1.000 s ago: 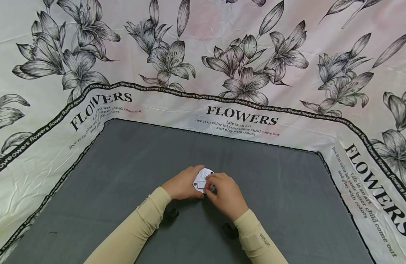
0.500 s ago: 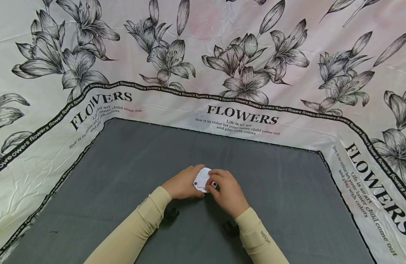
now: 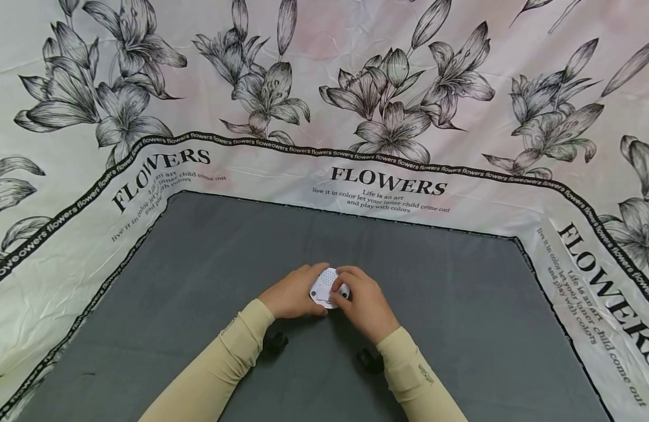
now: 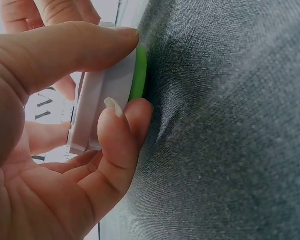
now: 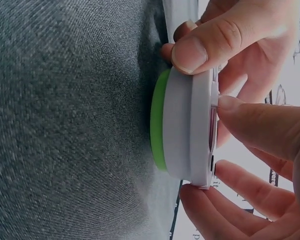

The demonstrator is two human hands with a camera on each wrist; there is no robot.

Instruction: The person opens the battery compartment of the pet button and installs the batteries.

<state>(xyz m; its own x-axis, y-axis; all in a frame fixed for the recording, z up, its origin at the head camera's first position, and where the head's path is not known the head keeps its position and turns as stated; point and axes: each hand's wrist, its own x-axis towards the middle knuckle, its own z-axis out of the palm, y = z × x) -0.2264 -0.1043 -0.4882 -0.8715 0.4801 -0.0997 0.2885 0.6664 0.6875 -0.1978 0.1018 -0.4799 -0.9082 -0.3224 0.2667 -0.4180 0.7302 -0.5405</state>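
Observation:
A round white plastic device point(image 3: 323, 282) with a green base point(image 5: 159, 120) lies green side down on grey cloth. Its upper face carries a patch of small holes, dark round spots near the rim, and a rectangular cover point(image 3: 323, 295). My left hand point(image 3: 291, 292) grips the left side, thumb and fingers around the rim. From the right, my right hand point(image 3: 365, 302) has its thumb point(image 5: 235, 107) on the cover area and other fingers curled at the rim. The left wrist view shows the device's pale side wall point(image 4: 115, 82) between my left thumb and fingers. My right fingers partly hide the cover.
Grey cloth point(image 3: 240, 246) spreads around both hands, bordered by white fabric point(image 3: 388, 208) printed with black flowers and lettering. Black wrist-worn pieces point(image 3: 276, 343) sit below the wrists. A small dark mark point(image 3: 88, 373) shows at the lower left.
My right hand has shifted slightly up over the device, and the rectangle by its fingertips stands out less than a second ago. My left hand keeps its grip. The head view has tilted slightly.

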